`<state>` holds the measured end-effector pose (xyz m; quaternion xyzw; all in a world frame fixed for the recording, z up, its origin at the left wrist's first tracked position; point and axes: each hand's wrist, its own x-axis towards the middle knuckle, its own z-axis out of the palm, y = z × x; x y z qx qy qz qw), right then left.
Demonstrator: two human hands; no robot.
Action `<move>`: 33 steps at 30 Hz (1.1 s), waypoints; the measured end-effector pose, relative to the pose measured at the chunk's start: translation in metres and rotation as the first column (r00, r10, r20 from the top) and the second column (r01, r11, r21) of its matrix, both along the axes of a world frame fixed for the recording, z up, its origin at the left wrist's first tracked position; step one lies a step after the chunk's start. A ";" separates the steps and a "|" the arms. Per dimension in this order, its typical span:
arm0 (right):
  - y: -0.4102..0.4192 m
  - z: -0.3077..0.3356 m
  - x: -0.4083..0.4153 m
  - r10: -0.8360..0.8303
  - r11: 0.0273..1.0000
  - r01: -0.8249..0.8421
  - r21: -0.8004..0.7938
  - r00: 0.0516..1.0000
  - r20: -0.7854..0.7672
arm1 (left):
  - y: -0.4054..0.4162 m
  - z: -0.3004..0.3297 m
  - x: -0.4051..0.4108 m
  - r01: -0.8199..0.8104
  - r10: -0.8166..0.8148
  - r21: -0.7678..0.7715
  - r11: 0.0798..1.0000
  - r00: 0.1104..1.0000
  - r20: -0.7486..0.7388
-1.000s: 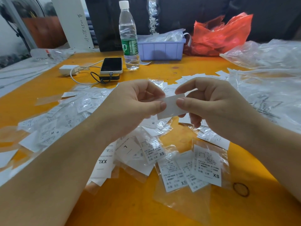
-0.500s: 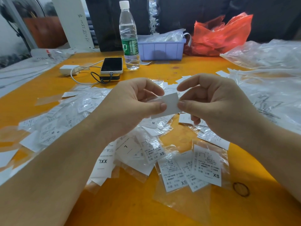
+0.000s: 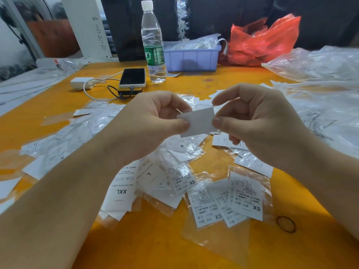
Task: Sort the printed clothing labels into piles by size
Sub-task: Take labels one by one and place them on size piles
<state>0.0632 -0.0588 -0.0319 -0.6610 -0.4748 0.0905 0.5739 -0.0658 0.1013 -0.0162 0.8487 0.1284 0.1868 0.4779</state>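
Our left hand and right hand pinch a blank label above the table. The far tub holds plastic bags; bare tabletop lies nearest us.

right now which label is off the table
The blank-faced white label pinched between the left hand and right hand. It is held up in the air; the other labels lie on the orange table.

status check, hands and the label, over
Left hand and right hand both pinch one white label, blank side to camera, size unreadable. XS pile lies below on the table. Nothing blocking.
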 end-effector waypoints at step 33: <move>0.001 -0.004 -0.005 0.069 0.996 -0.067 -0.055 0.997 0.035 | -0.008 -0.006 0.002 0.094 -0.093 0.093 0.991 0.996 -0.009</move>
